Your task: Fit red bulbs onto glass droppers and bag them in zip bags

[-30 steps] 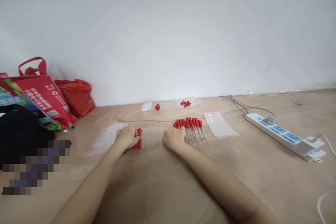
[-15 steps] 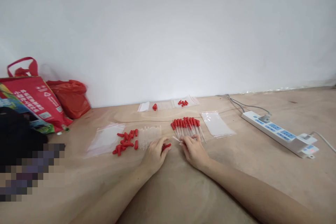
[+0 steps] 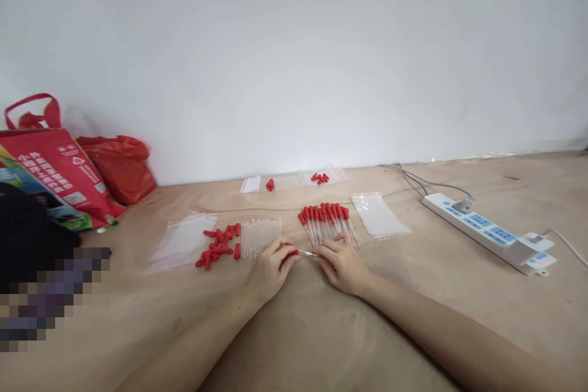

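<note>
My left hand (image 3: 271,268) pinches a red rubber bulb (image 3: 293,253) low over the wooden surface. My right hand (image 3: 340,264) pinches a clear glass dropper tube (image 3: 307,253), whose end meets the bulb between the two hands. Left of my left hand lie a row of clear tubes (image 3: 260,236) and a loose pile of red bulbs (image 3: 219,245). Just beyond my right hand lies a row of finished droppers with red bulbs (image 3: 326,222).
Clear zip bags lie at the left (image 3: 182,240), at the right (image 3: 378,215) and by the wall (image 3: 294,182). A white power strip (image 3: 489,233) with cables sits at the right. Red bags (image 3: 68,168) and a dark bundle (image 3: 27,233) stand at the left.
Both hands drew back from the tube row and the dropper row toward me. The left one took a red bulb, the right one a clear tube, and they brought them together.
</note>
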Action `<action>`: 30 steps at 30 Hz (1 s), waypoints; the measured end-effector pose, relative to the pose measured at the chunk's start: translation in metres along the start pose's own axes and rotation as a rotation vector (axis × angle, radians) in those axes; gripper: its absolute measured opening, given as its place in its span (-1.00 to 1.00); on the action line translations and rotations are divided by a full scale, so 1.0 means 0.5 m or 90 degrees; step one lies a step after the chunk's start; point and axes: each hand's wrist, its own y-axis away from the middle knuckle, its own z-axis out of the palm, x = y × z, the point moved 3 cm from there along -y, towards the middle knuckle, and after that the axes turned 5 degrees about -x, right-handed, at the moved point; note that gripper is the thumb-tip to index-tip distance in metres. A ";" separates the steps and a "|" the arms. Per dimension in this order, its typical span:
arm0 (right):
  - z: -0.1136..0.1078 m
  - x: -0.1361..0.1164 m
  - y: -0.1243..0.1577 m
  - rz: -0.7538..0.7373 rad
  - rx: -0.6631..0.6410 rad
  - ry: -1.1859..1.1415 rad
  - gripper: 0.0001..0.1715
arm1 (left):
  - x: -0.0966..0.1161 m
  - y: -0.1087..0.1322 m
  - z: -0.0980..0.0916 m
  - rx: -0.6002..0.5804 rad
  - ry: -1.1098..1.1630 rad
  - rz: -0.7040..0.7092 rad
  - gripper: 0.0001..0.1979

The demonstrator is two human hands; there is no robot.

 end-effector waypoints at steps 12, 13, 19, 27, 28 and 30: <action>-0.015 0.016 -0.008 -0.015 -0.069 -0.004 -0.64 | 0.016 -0.001 -0.001 -0.119 -0.050 0.053 -0.77; -0.015 0.015 -0.008 -0.015 -0.068 0.005 -0.63 | 0.016 -0.001 0.000 -0.120 -0.054 0.055 -0.77; -0.017 0.006 -0.004 -0.021 -0.055 0.045 -0.62 | 0.019 0.000 0.003 -0.117 -0.060 0.084 -0.77; -0.011 -0.009 -0.004 -0.029 -0.077 0.022 -0.78 | 0.026 0.002 0.006 -0.152 -0.073 0.123 -0.82; -0.009 -0.012 -0.004 -0.026 -0.078 0.019 -0.78 | 0.027 0.002 0.006 -0.155 -0.076 0.128 -0.83; -0.005 -0.017 -0.003 -0.019 -0.077 0.013 -0.77 | 0.029 0.001 0.006 -0.157 -0.081 0.137 -0.83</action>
